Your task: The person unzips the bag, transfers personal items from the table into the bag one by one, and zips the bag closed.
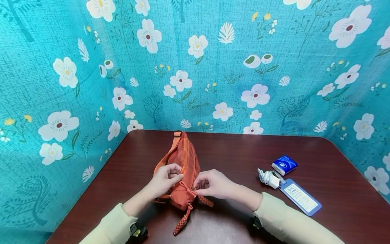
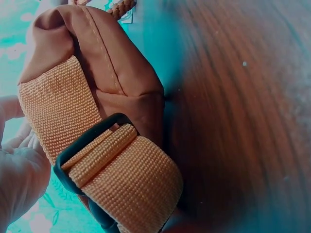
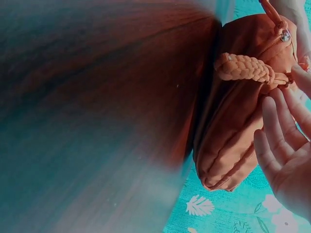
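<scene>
Pinching an orange bag (image 1: 191, 162)
Left hand (image 1: 166, 178) clamped fingers on its fabric; right hand (image 1: 215, 184), on a braided pull (image 1: 206, 201) near five o'clock.

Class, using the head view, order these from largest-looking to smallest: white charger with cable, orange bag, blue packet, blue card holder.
1. Orange bag
2. Blue card holder
3. Blue packet and white charger with cable, unranked: they look too alike in size to separate.

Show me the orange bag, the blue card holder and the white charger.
Orange bag (image 1: 191, 166), head view: fabric near its middle.
Blue card holder (image 1: 301, 197), head view: printed insert.
White charger (image 1: 275, 183), head view: plug block.
</scene>
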`<state>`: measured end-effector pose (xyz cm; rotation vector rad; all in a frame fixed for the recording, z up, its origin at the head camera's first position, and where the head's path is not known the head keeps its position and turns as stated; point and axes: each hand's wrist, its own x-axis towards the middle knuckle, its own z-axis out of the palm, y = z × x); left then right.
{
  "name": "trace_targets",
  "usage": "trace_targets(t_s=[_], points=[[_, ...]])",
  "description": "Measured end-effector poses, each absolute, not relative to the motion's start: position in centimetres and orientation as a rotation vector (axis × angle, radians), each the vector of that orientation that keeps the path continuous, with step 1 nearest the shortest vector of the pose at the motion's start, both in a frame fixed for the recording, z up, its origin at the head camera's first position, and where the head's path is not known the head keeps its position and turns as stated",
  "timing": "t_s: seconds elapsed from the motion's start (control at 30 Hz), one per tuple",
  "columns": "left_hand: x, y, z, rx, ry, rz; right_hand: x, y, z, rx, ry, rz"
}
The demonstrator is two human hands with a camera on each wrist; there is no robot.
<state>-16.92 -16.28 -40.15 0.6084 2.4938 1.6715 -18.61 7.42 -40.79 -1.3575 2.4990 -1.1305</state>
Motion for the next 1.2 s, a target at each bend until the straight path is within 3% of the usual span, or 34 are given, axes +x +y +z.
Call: trace_targets(t_s=[1.2], points=[[-16.3, -16.2, -40.1, 0.673, 2.601, 1.474, -18.8, 6.6, -40.8, -1.520, 2.482, -1.305]])
